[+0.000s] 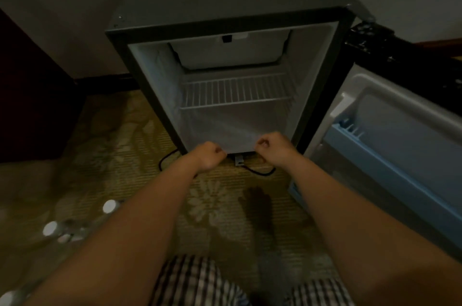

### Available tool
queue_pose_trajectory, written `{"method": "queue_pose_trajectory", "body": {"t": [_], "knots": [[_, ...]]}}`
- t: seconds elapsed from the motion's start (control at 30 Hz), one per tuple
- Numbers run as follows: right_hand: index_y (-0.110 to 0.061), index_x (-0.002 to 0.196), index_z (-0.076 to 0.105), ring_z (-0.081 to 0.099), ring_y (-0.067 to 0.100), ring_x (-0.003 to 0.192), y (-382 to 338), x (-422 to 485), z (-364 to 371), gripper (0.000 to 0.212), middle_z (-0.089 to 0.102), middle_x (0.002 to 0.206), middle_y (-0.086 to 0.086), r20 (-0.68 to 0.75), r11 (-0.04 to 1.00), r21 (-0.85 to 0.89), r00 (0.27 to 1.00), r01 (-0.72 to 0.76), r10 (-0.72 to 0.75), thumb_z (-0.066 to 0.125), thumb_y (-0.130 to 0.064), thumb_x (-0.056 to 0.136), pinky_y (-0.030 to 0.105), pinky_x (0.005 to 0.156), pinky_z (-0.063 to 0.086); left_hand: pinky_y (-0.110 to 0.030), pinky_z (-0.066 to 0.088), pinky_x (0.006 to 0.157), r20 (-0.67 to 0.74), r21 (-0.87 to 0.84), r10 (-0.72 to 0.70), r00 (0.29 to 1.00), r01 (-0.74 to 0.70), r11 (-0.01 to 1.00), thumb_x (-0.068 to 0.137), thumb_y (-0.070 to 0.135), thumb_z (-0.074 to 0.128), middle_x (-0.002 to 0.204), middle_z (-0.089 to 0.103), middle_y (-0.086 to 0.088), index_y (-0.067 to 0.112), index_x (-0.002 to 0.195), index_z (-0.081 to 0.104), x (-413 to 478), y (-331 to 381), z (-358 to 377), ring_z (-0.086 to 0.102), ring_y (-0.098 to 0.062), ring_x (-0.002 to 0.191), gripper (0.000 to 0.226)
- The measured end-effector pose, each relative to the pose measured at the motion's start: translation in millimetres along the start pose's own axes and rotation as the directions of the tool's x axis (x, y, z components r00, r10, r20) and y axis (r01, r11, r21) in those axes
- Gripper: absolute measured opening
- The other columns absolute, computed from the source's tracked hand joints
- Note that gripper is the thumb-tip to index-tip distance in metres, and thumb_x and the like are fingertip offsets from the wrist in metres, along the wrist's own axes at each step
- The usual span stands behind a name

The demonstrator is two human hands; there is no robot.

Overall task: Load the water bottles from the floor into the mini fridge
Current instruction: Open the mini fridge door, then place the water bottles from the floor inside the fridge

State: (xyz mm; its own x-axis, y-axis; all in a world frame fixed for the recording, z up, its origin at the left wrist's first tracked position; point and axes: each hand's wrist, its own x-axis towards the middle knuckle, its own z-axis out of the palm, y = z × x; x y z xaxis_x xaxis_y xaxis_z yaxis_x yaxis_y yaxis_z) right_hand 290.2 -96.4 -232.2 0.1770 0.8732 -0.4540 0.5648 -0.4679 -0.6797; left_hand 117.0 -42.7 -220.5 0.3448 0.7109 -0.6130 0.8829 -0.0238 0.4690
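Observation:
The mini fridge (150, 75) stands open in front of me, its white inside bare except for a wire shelf (235, 95) and a small freezer box (230, 50) on top. My left hand (208, 157) and my right hand (273, 146) are both curled into fists at the fridge's bottom front edge, holding nothing. Several clear water bottles with white caps (110, 206) stand on the carpet at the lower left, beside my left forearm; they are blurred.
The fridge door (400, 130) is swung open to the right, with a blue door shelf (390, 163). A black power cord (262, 172) lies on the patterned carpet under the fridge. Dark wooden furniture (32, 95) stands at the left. My checked shorts show at the bottom.

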Motion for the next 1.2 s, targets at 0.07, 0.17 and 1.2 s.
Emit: {"method": "queue_pose_trajectory", "body": {"t": [0.07,0.17,1.2], "knots": [[-0.015,0.079,0.064,0.061,0.028,0.086,-5.7,-7.8,0.3,0.019,0.061,0.076,0.006,-0.019,0.999,0.004,0.999,0.048,-0.048,0.054,-0.024,0.092,0.038,0.081,0.050,-0.027,0.037,0.087,-0.030,0.026,0.017,0.999,-0.016,1.000,0.098,0.030,0.041,0.120,0.057,-0.009,0.005,0.118,0.058,-6.4,-3.1,-0.6,0.052,-0.027,0.112,0.036],[-0.010,0.092,0.066,0.064,0.029,0.092,-24.8,-33.1,-0.3,0.019,0.065,0.088,0.010,-0.065,0.991,-0.016,0.989,0.134,-0.134,0.054,-0.025,0.093,0.043,0.086,0.052,-0.027,0.037,0.085,-0.101,0.085,0.042,0.994,-0.034,0.996,0.097,0.033,0.042,0.122,0.057,-0.014,0.005,0.117,0.058,-32.0,-5.8,-10.0,0.053,-0.028,0.113,0.038],[-0.004,0.113,0.064,0.064,0.021,0.088,-235.0,-209.5,260.3,0.025,0.062,0.097,0.010,0.336,0.827,-0.426,0.913,0.368,-0.233,0.059,-0.012,0.090,0.024,0.063,0.050,-0.028,0.041,0.090,-0.171,-0.278,-0.106,0.980,0.055,0.959,0.094,0.019,0.051,0.114,0.055,-0.001,0.010,0.124,0.053,-293.7,-288.3,2.0,0.051,-0.014,0.105,0.032]]}}
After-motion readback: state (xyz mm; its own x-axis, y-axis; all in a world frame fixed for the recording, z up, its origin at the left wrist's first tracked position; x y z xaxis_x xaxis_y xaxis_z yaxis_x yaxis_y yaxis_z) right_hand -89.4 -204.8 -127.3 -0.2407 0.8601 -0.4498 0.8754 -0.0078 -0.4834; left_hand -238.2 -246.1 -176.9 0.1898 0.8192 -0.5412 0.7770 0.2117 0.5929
